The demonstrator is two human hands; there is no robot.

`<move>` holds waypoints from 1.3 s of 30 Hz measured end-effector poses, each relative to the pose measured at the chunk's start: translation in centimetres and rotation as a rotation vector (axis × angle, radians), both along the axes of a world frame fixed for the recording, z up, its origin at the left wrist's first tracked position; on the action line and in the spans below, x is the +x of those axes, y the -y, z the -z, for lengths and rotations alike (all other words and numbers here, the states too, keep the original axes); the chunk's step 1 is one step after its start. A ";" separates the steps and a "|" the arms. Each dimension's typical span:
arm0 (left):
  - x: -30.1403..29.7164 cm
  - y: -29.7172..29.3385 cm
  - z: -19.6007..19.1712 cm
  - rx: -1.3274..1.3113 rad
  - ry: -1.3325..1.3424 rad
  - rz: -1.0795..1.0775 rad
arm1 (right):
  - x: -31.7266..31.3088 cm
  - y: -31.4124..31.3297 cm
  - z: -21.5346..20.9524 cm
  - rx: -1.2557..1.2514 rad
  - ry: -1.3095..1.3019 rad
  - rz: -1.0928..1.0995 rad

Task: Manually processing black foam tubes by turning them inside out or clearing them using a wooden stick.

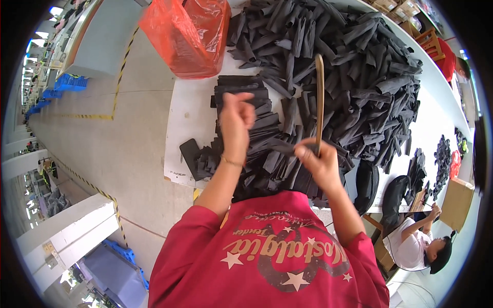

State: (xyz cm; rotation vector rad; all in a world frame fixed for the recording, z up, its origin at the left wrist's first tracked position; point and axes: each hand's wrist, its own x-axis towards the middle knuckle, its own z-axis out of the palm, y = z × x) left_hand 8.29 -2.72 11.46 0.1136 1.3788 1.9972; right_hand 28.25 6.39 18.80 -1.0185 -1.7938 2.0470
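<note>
My right hand (pixel 321 160) is closed around the lower end of a long, thin, tan-edged stick (pixel 320 97), which stands up away from me. A dark fabric strip (pixel 283 148) reaches left from the same fingers. My left hand (pixel 238 110), slightly blurred, is over a row of overlapping dark fabric strips (pixel 259 120); its fingers are partly spread, and nothing shows in them. A big heap of loose, rolled dark strips (pixel 354 66) covers the far and right part of the white table (pixel 179 113). More strips lie close against my body.
A red plastic bag (pixel 187 41) stands at the table's far left. A flat black object (pixel 191 158) lies near the left edge. Black padded bundles (pixel 367 187) are to the right, near a person in white (pixel 411 244) and a cardboard box (pixel 457 204). Floor (pixel 138 123) borders the table's left side.
</note>
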 end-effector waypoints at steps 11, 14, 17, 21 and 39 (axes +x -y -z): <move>8.9 1.8 -0.4 -0.372 -0.570 0.649 | -6.8 -9.5 0.3 0.393 -0.002 0.353; 9.5 2.8 1.7 -0.429 -0.780 0.576 | -10.2 -20.6 -3.0 0.243 -0.253 0.545; 10.3 2.7 3.9 -0.657 -1.098 0.568 | -11.5 -29.5 -3.7 0.283 -0.307 0.476; 10.5 2.8 6.8 -0.824 -1.325 0.668 | -10.2 -25.0 0.5 0.415 -0.162 0.516; 8.2 0.2 8.5 -0.908 -1.394 0.680 | 10.0 -6.6 8.7 0.284 0.273 0.062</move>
